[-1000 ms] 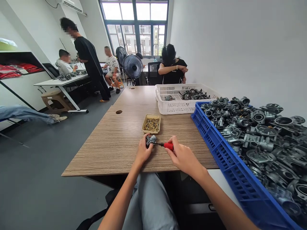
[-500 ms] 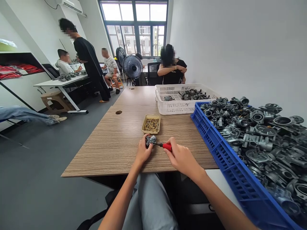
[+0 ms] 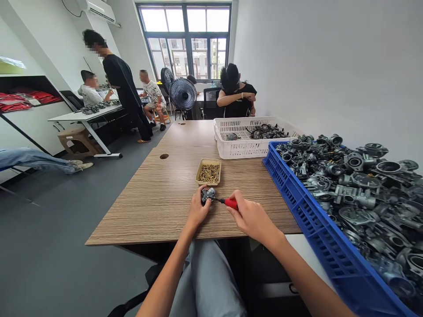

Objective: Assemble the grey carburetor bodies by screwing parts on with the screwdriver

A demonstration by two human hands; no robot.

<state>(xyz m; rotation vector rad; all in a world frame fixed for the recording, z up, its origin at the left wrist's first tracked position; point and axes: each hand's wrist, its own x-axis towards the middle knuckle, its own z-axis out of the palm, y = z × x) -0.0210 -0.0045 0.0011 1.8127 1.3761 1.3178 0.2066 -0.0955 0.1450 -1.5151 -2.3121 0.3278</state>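
Screwdriver [image 3: 228, 202] with a red handle sits gripped in the right hand [image 3: 253, 217], its shaft reaching a metal carburetor body [image 3: 209, 193] clasped by the left hand [image 3: 198, 210] over a wood-grain table [image 3: 142, 211], just on the near side of a tray [image 3: 207, 183] of brass-coloured fittings [image 3: 209, 173]; a blue plastic crate [image 3: 313, 229] heaped with carburetors [image 3: 358, 180] stands to the right.
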